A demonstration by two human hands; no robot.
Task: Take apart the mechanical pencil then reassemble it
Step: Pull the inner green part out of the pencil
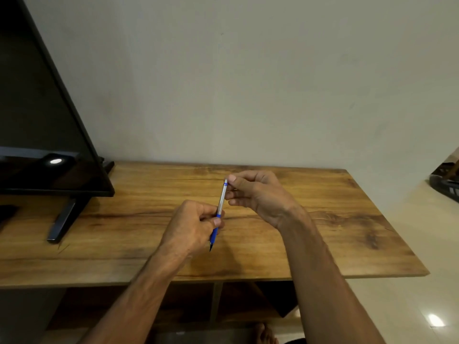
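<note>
The mechanical pencil (221,200) has a silver barrel, a blue grip section and a dark tip pointing down toward me. It is held tilted above the wooden table (323,232). My left hand (191,224) grips the blue grip section, fingers curled round it. My right hand (255,194) pinches the top end of the pencil near its white cap between thumb and fingertips. The pencil looks whole; no loose parts lie on the table.
A black television (42,135) on a stand (62,222) occupies the table's left side. A plain wall rises behind the table. A dark basket (447,187) sits on the floor at the right edge. Shelves lie under the tabletop.
</note>
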